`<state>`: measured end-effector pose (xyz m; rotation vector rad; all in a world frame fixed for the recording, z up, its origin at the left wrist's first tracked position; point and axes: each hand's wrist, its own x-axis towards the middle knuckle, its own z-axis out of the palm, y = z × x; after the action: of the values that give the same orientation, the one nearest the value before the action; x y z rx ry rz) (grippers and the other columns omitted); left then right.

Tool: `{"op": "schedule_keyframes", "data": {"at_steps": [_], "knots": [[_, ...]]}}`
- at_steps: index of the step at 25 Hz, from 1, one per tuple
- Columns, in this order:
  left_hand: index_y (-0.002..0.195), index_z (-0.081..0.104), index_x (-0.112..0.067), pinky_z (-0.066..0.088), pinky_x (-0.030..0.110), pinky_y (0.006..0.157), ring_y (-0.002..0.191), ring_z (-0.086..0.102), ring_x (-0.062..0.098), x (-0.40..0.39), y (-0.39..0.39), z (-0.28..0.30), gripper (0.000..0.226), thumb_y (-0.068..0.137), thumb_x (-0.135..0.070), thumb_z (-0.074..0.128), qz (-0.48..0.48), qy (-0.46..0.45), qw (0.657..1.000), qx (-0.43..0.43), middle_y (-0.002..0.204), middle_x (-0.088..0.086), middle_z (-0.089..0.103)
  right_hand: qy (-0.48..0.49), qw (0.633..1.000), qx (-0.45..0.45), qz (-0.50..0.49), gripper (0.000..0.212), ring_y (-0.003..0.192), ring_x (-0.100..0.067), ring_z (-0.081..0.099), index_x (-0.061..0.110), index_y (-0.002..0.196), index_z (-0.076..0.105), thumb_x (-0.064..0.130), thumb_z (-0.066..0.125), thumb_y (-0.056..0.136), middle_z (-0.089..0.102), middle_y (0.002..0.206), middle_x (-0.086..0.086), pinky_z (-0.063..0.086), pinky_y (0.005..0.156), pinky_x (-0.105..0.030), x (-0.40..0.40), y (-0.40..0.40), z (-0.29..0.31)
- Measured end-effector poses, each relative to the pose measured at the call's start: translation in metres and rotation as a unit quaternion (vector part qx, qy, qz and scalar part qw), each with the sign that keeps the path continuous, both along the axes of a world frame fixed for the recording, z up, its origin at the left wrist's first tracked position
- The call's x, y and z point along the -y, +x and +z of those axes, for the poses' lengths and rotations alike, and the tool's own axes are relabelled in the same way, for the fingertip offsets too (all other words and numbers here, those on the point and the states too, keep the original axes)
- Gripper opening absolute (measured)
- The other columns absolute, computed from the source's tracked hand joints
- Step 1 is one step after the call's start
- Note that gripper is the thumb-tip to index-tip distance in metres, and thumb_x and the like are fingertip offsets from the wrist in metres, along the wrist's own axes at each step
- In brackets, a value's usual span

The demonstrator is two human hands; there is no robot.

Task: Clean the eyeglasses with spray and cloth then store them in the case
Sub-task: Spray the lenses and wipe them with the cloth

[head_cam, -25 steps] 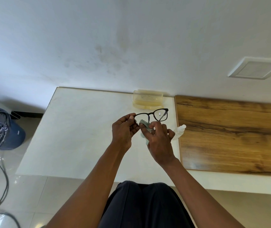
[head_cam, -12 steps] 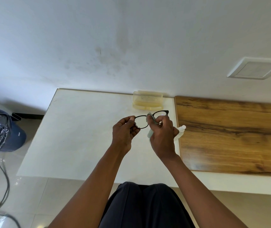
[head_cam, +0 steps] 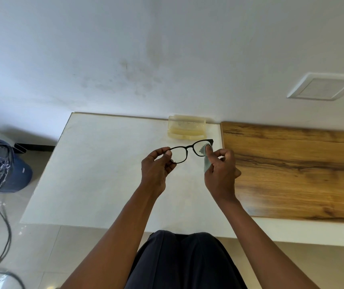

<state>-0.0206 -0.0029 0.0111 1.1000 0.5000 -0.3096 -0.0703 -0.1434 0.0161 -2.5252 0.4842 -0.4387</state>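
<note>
Eyeglasses [head_cam: 187, 150] pinched by left hand [head_cam: 156, 167]; right hand [head_cam: 219, 170] presses half-hidden cloth [head_cam: 205, 161].

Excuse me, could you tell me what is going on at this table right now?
A person is cleaning black eyeglasses held above the white table. The left hand pinches one end of the frame, while the right hand presses a grey cloth against the other lens. The yellowish case sits open by the wall, not yet used.

one pair of eyeglasses [head_cam: 188, 150] | one cloth [head_cam: 205, 156] | one clear case [head_cam: 186, 127] | two hands: left hand [head_cam: 156, 167], right hand [head_cam: 221, 170]
</note>
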Motion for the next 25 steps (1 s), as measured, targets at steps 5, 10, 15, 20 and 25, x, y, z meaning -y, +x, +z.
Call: {"op": "schedule_keyframes", "data": {"at_steps": [5,10,15,20,25], "knots": [[0.091,0.063,-0.007,0.056,0.025,0.063,0.063,0.052,0.018,0.0,-0.003,0.0,0.011,0.088,0.0,0.056,-0.012,0.004,1.0,0.002,0.068,0.008,0.053,-0.065,0.997,-0.024,0.039,0.054,0.101,-0.032,0.051,0.015,0.124,0.058,-0.01,0.059,0.077,0.052,0.107,-0.018,0.024,0.075,-0.037,-0.004,0.003,-0.002],[0.091,0.063,-0.007,0.055,0.028,0.069,0.062,0.052,0.018,0.0,-0.003,0.0,0.011,0.089,0.0,0.054,-0.004,0.004,1.0,-0.005,0.067,0.009,0.052,-0.16,0.984,-0.004,0.073,0.064,0.075,-0.034,0.061,0.009,0.107,0.069,-0.019,0.076,0.05,0.06,0.085,-0.018,0.036,0.061,-0.04,-0.011,-0.008,-0.007],[0.09,0.062,-0.006,0.056,0.025,0.063,0.063,0.052,0.018,-0.006,-0.003,-0.003,0.011,0.089,0.0,0.054,-0.004,-0.007,1.0,-0.011,0.068,0.009,0.052,-0.133,0.99,-0.024,0.044,0.064,0.081,-0.035,0.059,0.012,0.114,0.065,-0.019,0.066,0.059,0.058,0.09,-0.018,0.026,0.067,-0.039,0.0,-0.01,-0.009],[0.089,0.063,-0.007,0.055,0.023,0.057,0.062,0.053,0.018,-0.005,-0.003,-0.003,0.013,0.089,0.001,0.053,-0.01,-0.014,1.0,-0.015,0.065,0.007,0.052,-0.127,0.991,-0.041,0.033,0.065,0.092,-0.034,0.052,0.015,0.124,0.058,-0.018,0.055,0.068,0.053,0.103,-0.017,0.02,0.071,-0.036,0.003,0.007,-0.003],[0.09,0.064,-0.008,0.056,0.023,0.058,0.063,0.054,0.019,-0.004,-0.004,-0.003,0.013,0.09,0.0,0.053,-0.009,-0.008,1.0,-0.014,0.066,0.009,0.054,-0.166,0.983,-0.005,0.073,0.062,0.077,-0.035,0.059,0.008,0.111,0.066,-0.019,0.07,0.056,0.059,0.087,-0.019,0.03,0.064,-0.038,-0.013,0.007,-0.001]]}}
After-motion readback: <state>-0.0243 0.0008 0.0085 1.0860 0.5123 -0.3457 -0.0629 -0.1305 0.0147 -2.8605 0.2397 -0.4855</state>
